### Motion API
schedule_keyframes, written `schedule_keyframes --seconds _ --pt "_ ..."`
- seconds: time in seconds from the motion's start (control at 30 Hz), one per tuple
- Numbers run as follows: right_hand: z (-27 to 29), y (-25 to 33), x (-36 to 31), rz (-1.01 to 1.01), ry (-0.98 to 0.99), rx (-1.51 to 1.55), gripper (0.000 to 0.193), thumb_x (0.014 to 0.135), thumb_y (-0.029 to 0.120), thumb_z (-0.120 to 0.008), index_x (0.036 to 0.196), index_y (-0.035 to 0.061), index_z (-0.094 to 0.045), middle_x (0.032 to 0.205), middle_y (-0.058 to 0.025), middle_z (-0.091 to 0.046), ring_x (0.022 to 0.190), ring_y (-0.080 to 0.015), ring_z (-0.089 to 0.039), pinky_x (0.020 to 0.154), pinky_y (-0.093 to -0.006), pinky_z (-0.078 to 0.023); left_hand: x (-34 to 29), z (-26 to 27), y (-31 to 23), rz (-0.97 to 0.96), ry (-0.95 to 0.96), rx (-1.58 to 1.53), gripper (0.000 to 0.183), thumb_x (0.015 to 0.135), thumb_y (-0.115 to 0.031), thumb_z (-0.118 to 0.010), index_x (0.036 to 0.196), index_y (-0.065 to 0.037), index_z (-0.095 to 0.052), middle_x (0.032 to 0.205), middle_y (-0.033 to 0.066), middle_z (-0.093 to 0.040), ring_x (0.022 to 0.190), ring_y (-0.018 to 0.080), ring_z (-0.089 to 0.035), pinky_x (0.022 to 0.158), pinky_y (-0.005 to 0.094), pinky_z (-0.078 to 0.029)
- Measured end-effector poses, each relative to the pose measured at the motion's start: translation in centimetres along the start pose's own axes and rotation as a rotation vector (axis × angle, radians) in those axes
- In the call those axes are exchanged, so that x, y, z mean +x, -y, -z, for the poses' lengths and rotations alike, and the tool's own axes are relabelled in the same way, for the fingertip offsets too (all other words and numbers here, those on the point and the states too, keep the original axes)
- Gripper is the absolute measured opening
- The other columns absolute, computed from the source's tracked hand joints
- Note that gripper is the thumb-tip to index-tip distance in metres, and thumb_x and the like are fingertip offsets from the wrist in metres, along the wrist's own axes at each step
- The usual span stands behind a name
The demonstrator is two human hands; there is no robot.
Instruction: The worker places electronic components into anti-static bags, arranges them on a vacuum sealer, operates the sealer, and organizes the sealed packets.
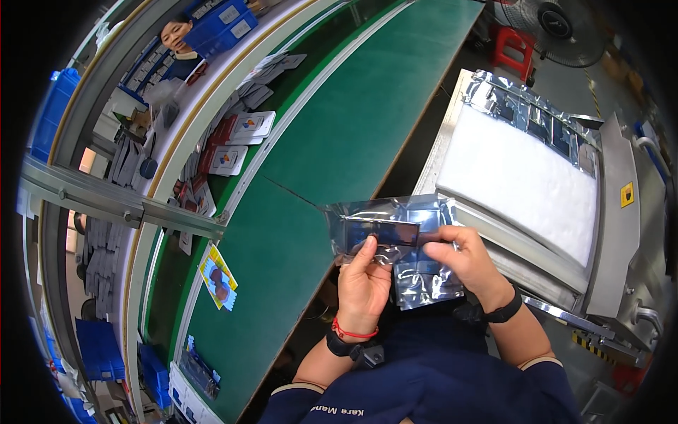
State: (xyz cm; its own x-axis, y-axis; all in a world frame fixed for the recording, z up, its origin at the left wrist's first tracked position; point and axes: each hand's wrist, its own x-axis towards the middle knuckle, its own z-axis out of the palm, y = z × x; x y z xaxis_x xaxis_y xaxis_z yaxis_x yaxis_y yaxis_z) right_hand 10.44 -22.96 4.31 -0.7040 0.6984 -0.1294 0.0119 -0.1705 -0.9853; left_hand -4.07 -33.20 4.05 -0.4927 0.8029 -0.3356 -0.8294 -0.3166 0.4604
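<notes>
A clear shiny bag (337, 249) with a dark flat rectangular item (397, 232) inside is held up between my hands, over the bench's near edge. My left hand (365, 286) grips it from below, thumb pressed on its face. At the right end, the thumb and fingers of my right hand (462, 260) pinch together by the item's edge. A silvery film bag (426, 286) hangs beneath my right hand; whether its fingers also hold it is hidden.
On my right, a steel machine (621, 219) has a white pad (522, 177) with several silvery bags (540, 121) along its far edge. A green bench (346, 127) lies left, bearing a yellow-and-blue packet (217, 277). Beyond are piled cards (227, 161) and a person (180, 53) at blue bins.
</notes>
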Motion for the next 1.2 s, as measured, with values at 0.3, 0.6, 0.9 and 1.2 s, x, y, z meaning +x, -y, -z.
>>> schedule_keyframes --seconds 0.3,0.6,0.9,1.2 --pt "3.3 2.7 1.4 0.044 0.226 -0.175 0.016 0.078 0.012 -0.068 0.083 -0.0022 -0.065 0.072 -0.0038 -0.064 0.070 -0.0066 -0.055 0.061 -0.0237 -0.044 -1.3 3.9 -3.2 0.299 0.474 0.119 0.058 0.085 -0.035 -0.054 0.125 0.006 -0.043 0.113 0.0192 -0.057 0.107 0.0325 -0.055 0.087 0.0479 -0.048" --pt "4.0 2.7 1.9 -0.035 0.358 -0.266 0.027 0.084 0.023 -0.063 0.073 -0.0018 -0.062 0.055 0.0036 -0.046 0.053 -0.0041 -0.039 0.046 -0.0237 -0.032 -2.2 1.1 -3.6 0.415 0.369 0.840 0.019 0.084 -0.010 -0.062 0.095 0.005 -0.060 0.084 0.0113 -0.065 0.069 0.0152 -0.063 0.061 0.0270 -0.054" --pt "3.9 2.6 1.4 -0.120 0.218 -0.169 0.026 0.085 0.021 -0.063 0.070 0.0008 -0.061 0.059 0.0057 -0.048 0.057 -0.0024 -0.038 0.052 -0.0202 -0.031 -2.9 1.3 -2.4 0.409 0.340 0.771 0.021 0.085 -0.010 -0.062 0.097 0.007 -0.059 0.088 0.0132 -0.064 0.073 0.0176 -0.064 0.061 0.0282 -0.056" --pt "3.7 2.6 1.3 -0.088 0.244 -0.092 0.024 0.087 0.020 -0.060 0.075 -0.0011 -0.063 0.062 0.0060 -0.051 0.058 -0.0019 -0.039 0.052 -0.0208 -0.033 -3.0 1.9 -2.2 0.427 0.347 0.738 0.024 0.085 -0.010 -0.061 0.101 0.008 -0.057 0.091 0.0139 -0.064 0.076 0.0186 -0.064 0.062 0.0292 -0.057"
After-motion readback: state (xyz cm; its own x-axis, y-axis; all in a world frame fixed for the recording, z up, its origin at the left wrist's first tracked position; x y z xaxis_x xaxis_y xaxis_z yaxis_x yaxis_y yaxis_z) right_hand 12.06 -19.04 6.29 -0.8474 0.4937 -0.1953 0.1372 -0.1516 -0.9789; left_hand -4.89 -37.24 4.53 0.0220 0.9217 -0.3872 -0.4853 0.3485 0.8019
